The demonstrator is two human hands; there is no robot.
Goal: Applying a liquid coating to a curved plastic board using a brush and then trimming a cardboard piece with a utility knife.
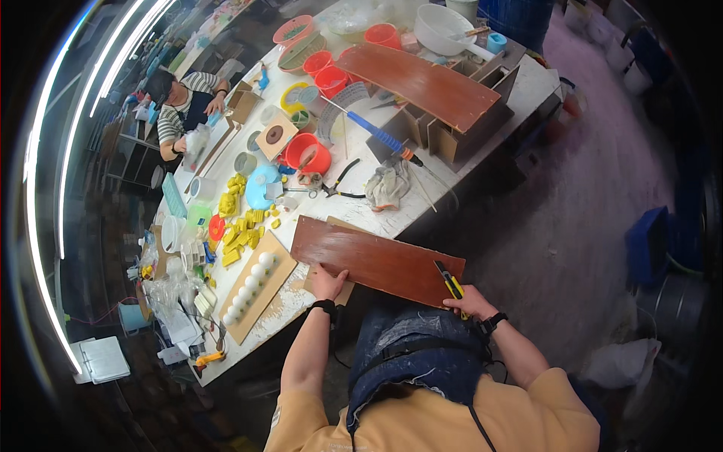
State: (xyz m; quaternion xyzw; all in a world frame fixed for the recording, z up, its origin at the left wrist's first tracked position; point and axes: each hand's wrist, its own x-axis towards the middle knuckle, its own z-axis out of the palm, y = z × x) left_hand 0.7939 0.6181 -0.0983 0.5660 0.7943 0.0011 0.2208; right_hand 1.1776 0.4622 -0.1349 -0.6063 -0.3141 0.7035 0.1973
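A long reddish-brown board lies slantwise in front of me, its right end reaching past the table's edge. My left hand grips its near edge toward the left, with the thumb on top and part of the fingers out of sight. In my right hand is a yellow and black utility knife, held over the board's right end with its tip at the brown surface. Whether the blade is out I cannot make out. Some tan cardboard shows from beneath the board.
White balls stand in a row on a tan board left of me, beside yellow blocks. Pliers, a blue soldering iron, a glove and red tubs lie beyond. Another brown board rests on box frames. Someone works across the table.
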